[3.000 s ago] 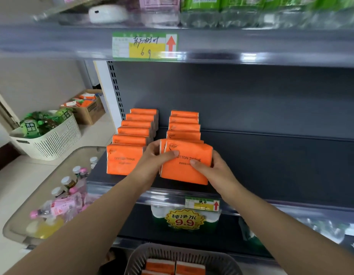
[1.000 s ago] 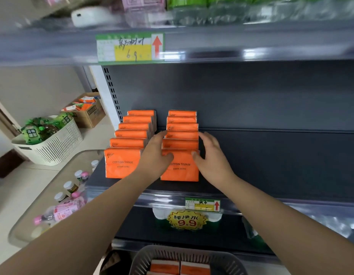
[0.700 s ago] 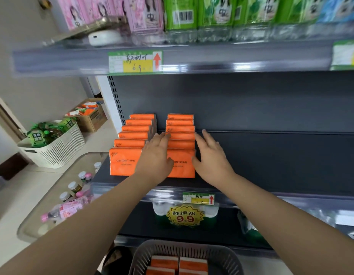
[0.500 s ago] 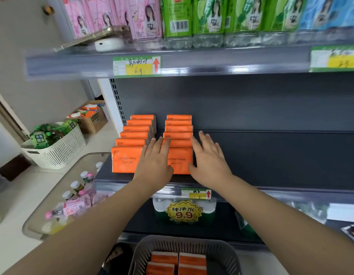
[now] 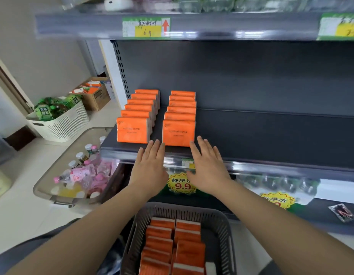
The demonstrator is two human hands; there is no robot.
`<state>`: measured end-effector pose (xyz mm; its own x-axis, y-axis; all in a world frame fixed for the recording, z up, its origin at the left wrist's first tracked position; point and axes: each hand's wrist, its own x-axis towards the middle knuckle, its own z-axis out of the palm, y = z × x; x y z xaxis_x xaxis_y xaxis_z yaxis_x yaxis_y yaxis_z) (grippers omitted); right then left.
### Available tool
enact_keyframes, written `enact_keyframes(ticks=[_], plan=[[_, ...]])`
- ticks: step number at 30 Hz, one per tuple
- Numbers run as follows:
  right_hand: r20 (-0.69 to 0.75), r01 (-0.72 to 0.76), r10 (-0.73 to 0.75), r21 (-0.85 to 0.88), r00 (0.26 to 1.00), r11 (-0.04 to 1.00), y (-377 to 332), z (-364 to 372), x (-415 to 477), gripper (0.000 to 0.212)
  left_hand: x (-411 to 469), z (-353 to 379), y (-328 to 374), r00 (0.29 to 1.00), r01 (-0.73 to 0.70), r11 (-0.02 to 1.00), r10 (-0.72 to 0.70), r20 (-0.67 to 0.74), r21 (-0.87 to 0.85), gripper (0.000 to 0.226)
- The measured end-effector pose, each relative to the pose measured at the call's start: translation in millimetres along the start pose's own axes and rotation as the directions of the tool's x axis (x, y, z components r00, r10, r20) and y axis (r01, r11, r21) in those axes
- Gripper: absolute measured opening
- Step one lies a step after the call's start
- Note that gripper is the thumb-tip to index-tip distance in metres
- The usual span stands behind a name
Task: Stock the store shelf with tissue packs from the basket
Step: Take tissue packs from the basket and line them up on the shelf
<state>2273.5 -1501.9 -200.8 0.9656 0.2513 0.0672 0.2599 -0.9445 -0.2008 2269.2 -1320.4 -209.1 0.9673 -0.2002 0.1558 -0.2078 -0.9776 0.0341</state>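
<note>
- Both hands empty here: the left hand (image 5: 150,167) is flat with straight fingers over the shelf's front lip, and the right hand (image 5: 207,167) is the same, fingers spread and gripping nothing.
- On the shelf (image 5: 271,139), two tidy rows of orange tissue packs run front to back. The left row's front pack (image 5: 132,132) and the right row's front pack (image 5: 179,132) stand upright, faces out.
- The right index tip sits at that right pack's lower corner; whether it touches, I cannot tell.
- Plenty of bare shelf lies to the right of the rows.
- Now the key relation: the basket (image 5: 221,217) sits directly below the hands and back toward the person, between the two forearms.
- Its tissue packs (image 5: 176,241) stand on edge in two columns, long axes running left to right.
- Neither hand looks clearly nearer, as each forearm sits over its own column.
- My read: the next reach is down and back, with either hand taking the pack beneath it.
</note>
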Motion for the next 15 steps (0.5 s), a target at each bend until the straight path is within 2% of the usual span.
enact_keyframes(ticks=[9,15], plan=[[0.125,0.026,-0.028,0.019,0.992,0.999,-0.5,48.9,-27.9,0.091,-47.8,57.4,-4.1,0.988,0.029,0.999,-0.023,0.154,-0.036,0.082],[0.227,0.016,-0.027,0.052,0.974,0.999,3.4,92.4,-51.9,0.094,-70.8,96.9,-10.9,0.964,0.031,0.998,-0.017,0.264,-0.049,0.075]])
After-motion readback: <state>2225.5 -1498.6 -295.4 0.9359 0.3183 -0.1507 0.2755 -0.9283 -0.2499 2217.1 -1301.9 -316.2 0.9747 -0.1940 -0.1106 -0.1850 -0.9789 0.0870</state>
